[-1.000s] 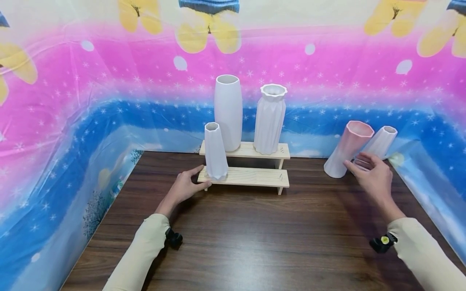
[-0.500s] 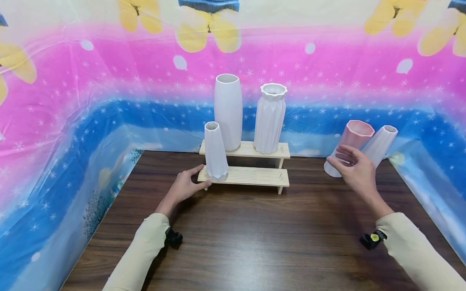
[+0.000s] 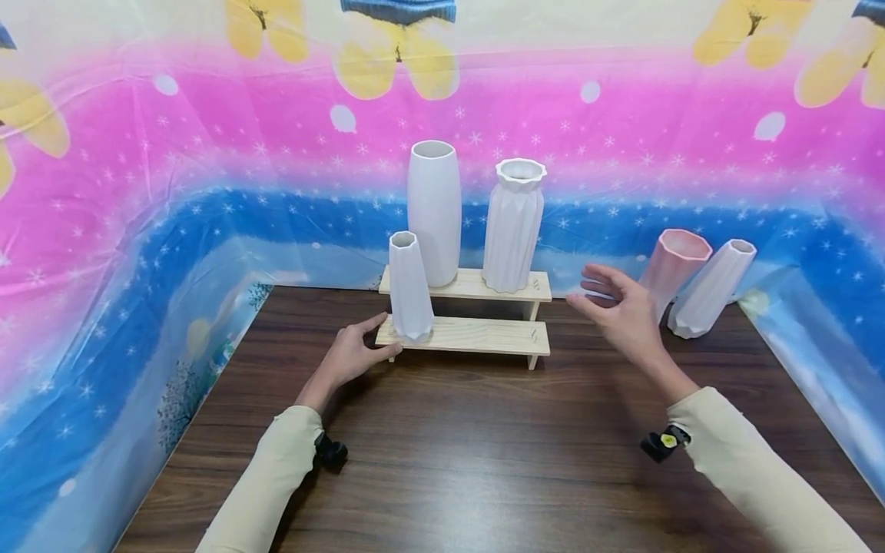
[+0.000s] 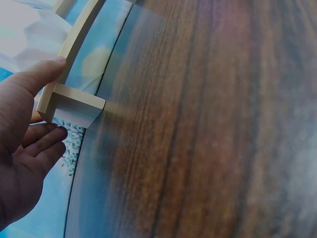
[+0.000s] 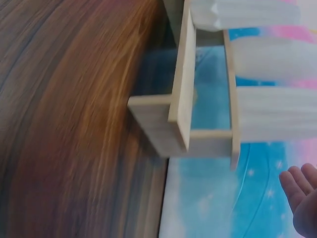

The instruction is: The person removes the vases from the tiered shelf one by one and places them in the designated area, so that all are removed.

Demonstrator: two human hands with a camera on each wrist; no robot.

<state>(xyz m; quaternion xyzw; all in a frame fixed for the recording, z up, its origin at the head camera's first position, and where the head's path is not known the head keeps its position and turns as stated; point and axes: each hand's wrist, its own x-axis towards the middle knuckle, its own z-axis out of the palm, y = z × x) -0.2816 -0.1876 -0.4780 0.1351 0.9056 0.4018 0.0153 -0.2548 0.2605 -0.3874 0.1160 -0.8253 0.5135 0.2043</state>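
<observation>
wooden stand [image 3: 484, 335] on the table [image 3: 442, 445] carries 3 white vases [image 3: 435, 215]; the left hand [image 3: 349, 355] pinches its left end, likely to steady it. the right hand [image 3: 621, 311], fingers loosely apart, grips nothing, between stand and pink vase [image 3: 672, 269].

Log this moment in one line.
left hand: grips lower shelf, left end; right hand: empty; upper shelf: smooth vase, ruffled vase; lower shelf: faceted vase; table: pink vase, narrow white vase

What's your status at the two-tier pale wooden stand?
Left hand gripping lower left end of pale wooden stand. Right hand holding nothing, right of stand. White, tapered, faceted ceramic-looking vase occupies lower tier's left end.
</observation>
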